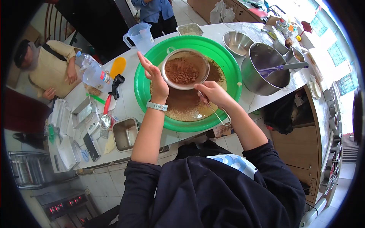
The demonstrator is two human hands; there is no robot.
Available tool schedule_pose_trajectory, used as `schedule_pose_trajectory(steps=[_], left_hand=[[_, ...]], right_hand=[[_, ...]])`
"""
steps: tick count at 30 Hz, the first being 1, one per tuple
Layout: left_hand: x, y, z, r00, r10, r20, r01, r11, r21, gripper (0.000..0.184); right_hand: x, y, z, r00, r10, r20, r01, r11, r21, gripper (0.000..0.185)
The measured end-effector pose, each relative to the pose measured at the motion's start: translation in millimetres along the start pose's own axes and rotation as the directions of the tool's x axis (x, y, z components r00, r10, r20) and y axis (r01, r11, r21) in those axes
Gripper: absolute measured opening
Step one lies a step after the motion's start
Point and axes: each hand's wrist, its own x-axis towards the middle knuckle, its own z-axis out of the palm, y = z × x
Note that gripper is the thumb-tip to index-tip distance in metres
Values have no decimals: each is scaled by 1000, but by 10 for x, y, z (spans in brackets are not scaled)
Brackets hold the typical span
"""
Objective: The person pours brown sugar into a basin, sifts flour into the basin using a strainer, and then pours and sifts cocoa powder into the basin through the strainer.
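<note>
One metal sieve [182, 87] is held over the green basin [142, 89] in the head view, a little toward the basin's far side; how high it hangs above the contents cannot be told. Lumpy brown powder [185, 72] lies in it. The right hand [215, 94], over the basin's right half, pinches the sieve's handle close to the rim; its fingers underneath are partly hidden, while the long wire loop emerges below the palm. The left hand [159, 83] stands upright over the basin's left half, palm toward the sieve, fingers straight out; whether it touches the rim is hard to make out. Sieve and hands cover much of the pale mixture [175, 114] in the basin, so how far the brown layer [181, 101] on it spreads is partly hidden.

Right of the basin, a steel pot [254, 80] holds a spatula [280, 69] whose lower end is hard to see. A clear jug [141, 36] stands just beyond the basin, and a rectangular pan [125, 131] sits on the worktop [127, 95] at its near left. Beyond the basin, a person in blue [156, 13] is cut off above the chest. Well left of it, another person [57, 68] shows partly, the lower body hidden.
</note>
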Motion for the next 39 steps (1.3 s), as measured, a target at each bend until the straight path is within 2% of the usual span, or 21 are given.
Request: schedule_pose_trajectory(steps=[2,4,5,8,9,12,16,20,22,23,26,27,30,31,34,35,38,39], left_hand=[[-11,4,-2,1000,8,-14,-8,1000,-14,80],[-7,-3,14,999,47,-22,-47,999,-2,81],[-21,-23,-22,998,56,-26,-54,996,68,80],[-7,16,-5,993,64,-102,-61,998,27,80],[-19,22,-7,992,68,-105,-65,997,28,80],[11,31,1,988,92,-121,-90,996,26,80],[-13,44,-9,985,87,-150,-82,996,39,79],[-7,10,-23,969,153,-193,-133,985,113,79],[-7,53,-32,953,174,-248,-148,982,122,79],[24,11,-17,906,293,-304,-255,954,158,75],[52,18,-86,826,468,-313,-394,878,273,69],[58,0,-69,790,490,-368,-403,868,290,63],[26,-44,-63,808,455,-375,-336,877,342,61],[14,-55,-69,809,451,-378,-330,879,343,61],[27,-68,-61,806,445,-390,-320,882,346,60],[25,-73,-66,806,444,-392,-315,882,351,59],[9,-62,-64,802,444,-398,-307,880,363,59],[11,-62,-63,802,445,-398,-312,881,357,58]], right_hand=[[33,8,31,995,-32,-98,38,998,57,31],[-6,18,19,1000,-1,28,1,1000,4,31],[-17,13,8,996,16,90,-14,1000,-25,31],[-2,-18,39,998,7,-60,-5,1000,29,30],[9,-21,37,997,14,-73,-6,995,101,30],[-24,-11,-11,990,30,136,-26,999,-26,31],[34,18,17,998,17,-63,-12,997,78,30],[-23,3,15,997,10,75,-11,1000,18,30],[0,9,20,1000,8,2,-8,1000,16,31],[13,30,16,1000,-9,-7,9,1000,26,31],[-35,-1,10,998,-5,61,6,1000,-5,30],[-59,-6,14,995,9,100,-7,1000,-23,30],[25,19,24,999,0,-50,4,996,93,30],[-1,-12,21,1000,-10,-24,11,1000,30,31],[-63,-47,36,995,34,97,-35,999,3,31],[-9,15,15,999,19,33,-19,1000,6,30],[64,92,-7,999,-33,-24,35,994,102,31],[26,50,-8,999,8,45,-10,999,32,32]])
